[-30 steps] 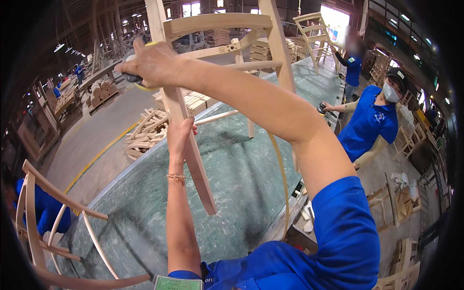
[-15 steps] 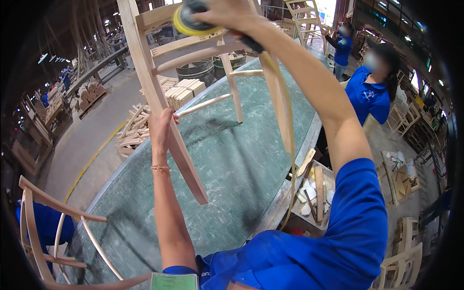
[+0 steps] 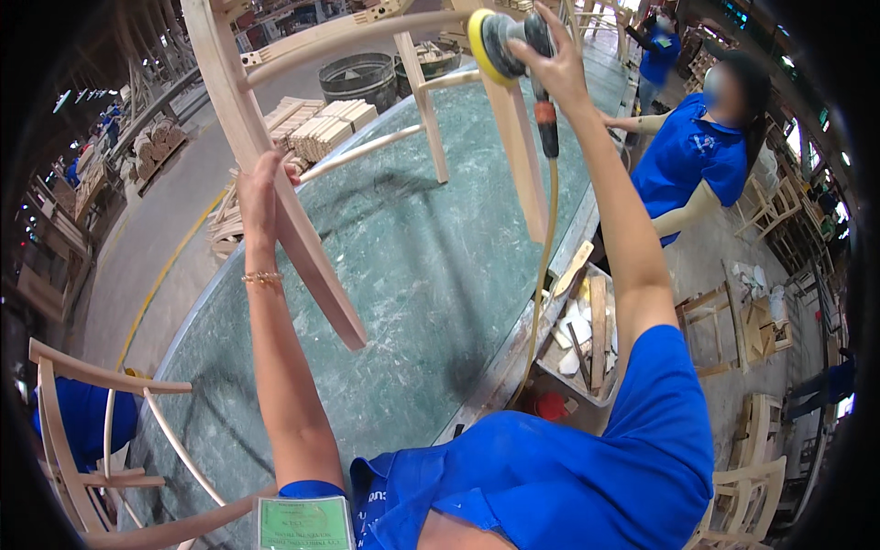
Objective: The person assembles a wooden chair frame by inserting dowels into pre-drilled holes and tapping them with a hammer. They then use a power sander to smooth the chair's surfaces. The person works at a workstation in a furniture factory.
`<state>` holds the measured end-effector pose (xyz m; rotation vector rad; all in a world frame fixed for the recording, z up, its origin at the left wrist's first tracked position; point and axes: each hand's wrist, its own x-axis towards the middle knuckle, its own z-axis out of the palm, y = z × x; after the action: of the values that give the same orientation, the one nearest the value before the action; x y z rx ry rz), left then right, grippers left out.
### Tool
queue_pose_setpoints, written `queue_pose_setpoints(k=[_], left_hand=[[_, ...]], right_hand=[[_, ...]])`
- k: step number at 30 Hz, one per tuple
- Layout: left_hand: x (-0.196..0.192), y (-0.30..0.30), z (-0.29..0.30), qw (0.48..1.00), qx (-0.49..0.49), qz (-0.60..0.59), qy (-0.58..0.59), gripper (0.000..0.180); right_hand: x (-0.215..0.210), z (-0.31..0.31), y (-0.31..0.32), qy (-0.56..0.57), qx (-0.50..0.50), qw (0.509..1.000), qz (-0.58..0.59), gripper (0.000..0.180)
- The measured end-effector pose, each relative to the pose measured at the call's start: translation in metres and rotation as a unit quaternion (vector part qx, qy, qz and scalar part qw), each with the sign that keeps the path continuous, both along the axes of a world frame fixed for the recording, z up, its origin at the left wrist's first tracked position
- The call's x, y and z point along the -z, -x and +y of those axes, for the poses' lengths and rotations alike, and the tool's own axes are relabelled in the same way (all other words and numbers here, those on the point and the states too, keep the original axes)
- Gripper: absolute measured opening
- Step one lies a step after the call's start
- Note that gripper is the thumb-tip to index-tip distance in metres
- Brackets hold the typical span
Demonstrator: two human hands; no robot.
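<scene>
A pale wooden chair frame (image 3: 240,119) stands tilted on the green worktable (image 3: 403,275), its top cut off by the upper edge. My left hand (image 3: 264,188) is wrapped round the frame's near left leg. In my right hand (image 3: 557,66) is a round power sander (image 3: 511,44), grey and black with a yellow pad, turned on its side. The pad is beside the top of the right leg (image 3: 524,156); whether it touches the wood, I cannot tell. A yellowish hose (image 3: 547,238) hangs from the sander's handle down past the table's edge.
At the lower left stands another chair frame (image 3: 82,440). A tray (image 3: 596,390) of sticks and white scraps sits by the table's right edge. Beyond the table are stacked slats (image 3: 335,128) and a dark bin (image 3: 357,81). A co-worker in blue (image 3: 692,160) stands at the right.
My right hand has carried the sander rightward from the upper left of the frame to the right leg, tipping it onto its side. My left hand keeps hold of the left leg.
</scene>
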<state>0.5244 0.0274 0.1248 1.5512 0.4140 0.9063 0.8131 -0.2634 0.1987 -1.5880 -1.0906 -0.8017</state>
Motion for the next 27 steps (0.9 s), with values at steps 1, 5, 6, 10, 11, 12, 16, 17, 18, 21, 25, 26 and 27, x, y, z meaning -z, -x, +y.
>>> queue_pose_setpoints(k=[1, 5, 6, 10, 11, 12, 16, 17, 18, 21, 25, 26, 27], left_hand=[[-0.004, 0.009, 0.010, 1.000, -0.013, -0.012, -0.003, 0.036], [-0.009, 0.003, 0.014, 1.000, -0.017, 0.001, -0.010, 0.042], [-0.010, 0.003, 0.017, 1.000, -0.014, -0.006, -0.009, 0.043], [-0.014, -0.005, 0.025, 1.000, -0.012, -0.005, -0.003, 0.045], [-0.015, -0.007, 0.025, 1.000, -0.011, -0.002, -0.004, 0.045], [-0.016, -0.008, 0.026, 1.000, -0.009, -0.001, -0.010, 0.044], [-0.018, -0.012, 0.031, 1.000, -0.002, 0.016, -0.023, 0.051], [-0.019, -0.011, 0.035, 0.999, -0.003, 0.027, -0.025, 0.056], [-0.019, -0.008, 0.038, 0.999, -0.007, 0.023, -0.029, 0.056], [-0.019, -0.012, 0.039, 0.999, 0.002, 0.013, -0.029, 0.057], [-0.014, -0.012, 0.043, 0.999, -0.001, 0.031, -0.033, 0.058], [-0.015, -0.014, 0.041, 0.999, 0.002, 0.030, -0.033, 0.058], [-0.016, -0.015, 0.040, 0.999, 0.002, 0.029, -0.034, 0.058]], right_hand=[[0.018, 0.010, 0.018, 0.010, -0.003, 1.000, 0.010, 0.071], [0.086, -0.030, 0.056, 0.019, 0.065, 0.997, 0.025, 0.068], [0.100, -0.039, 0.068, 0.025, 0.056, 0.997, 0.049, 0.072], [0.150, -0.079, 0.108, 0.036, 0.087, 0.988, 0.120, 0.071], [0.161, -0.088, 0.118, 0.049, 0.103, 0.985, 0.128, 0.071], [0.171, -0.096, 0.128, 0.061, 0.117, 0.982, 0.135, 0.071], [0.206, -0.129, 0.166, 0.135, 0.152, 0.967, 0.152, 0.074], [0.210, -0.132, 0.178, 0.161, 0.144, 0.966, 0.143, 0.075], [0.214, -0.134, 0.188, 0.188, 0.136, 0.964, 0.133, 0.075], [0.253, -0.133, 0.216, 0.242, 0.072, 0.941, 0.223, 0.084], [0.308, -0.110, 0.251, 0.418, 0.043, 0.873, 0.247, 0.086], [0.324, -0.105, 0.256, 0.439, 0.022, 0.864, 0.245, 0.087], [0.333, -0.097, 0.261, 0.452, -0.002, 0.854, 0.257, 0.086]])
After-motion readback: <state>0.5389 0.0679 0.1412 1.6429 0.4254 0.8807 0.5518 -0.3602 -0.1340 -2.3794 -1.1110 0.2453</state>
